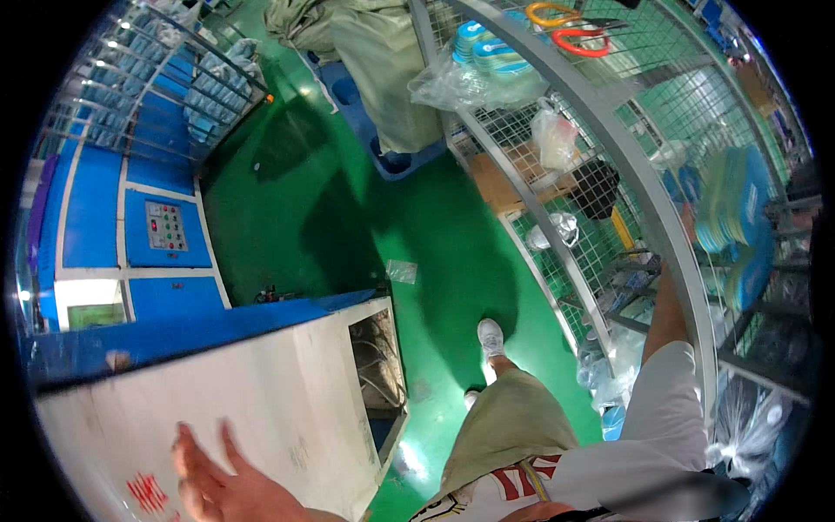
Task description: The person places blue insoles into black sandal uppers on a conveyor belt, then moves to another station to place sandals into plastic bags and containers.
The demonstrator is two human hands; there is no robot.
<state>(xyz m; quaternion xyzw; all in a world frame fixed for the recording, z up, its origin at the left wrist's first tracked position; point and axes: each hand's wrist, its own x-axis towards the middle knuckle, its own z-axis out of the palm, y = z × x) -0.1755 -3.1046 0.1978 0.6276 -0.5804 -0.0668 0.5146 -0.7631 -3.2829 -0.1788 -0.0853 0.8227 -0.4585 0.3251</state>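
My left hand point(217, 478) is raised over a white machine panel point(278, 374) at the lower left, its fingers apart with nothing in them. On the right, my right forearm point(668, 304) reaches up behind a curved grey rack post point(657, 187). Only a sliver of my right hand point(688, 223) shows past the post, beside a stack of blue and pale green insole-shaped pieces point(726, 204). Its fingers are hidden, so whether it grips the stack is unclear.
The wire-mesh rack point(557, 230) along my right holds more insole-shaped pieces point(491, 48), orange- and red-handled scissors point(581, 42) and plastic bags point(555, 135). A blue machine point(170, 226) with a control panel stands left. Ahead, green-grey cloth covers point(383, 74) a blue pallet point(400, 165).
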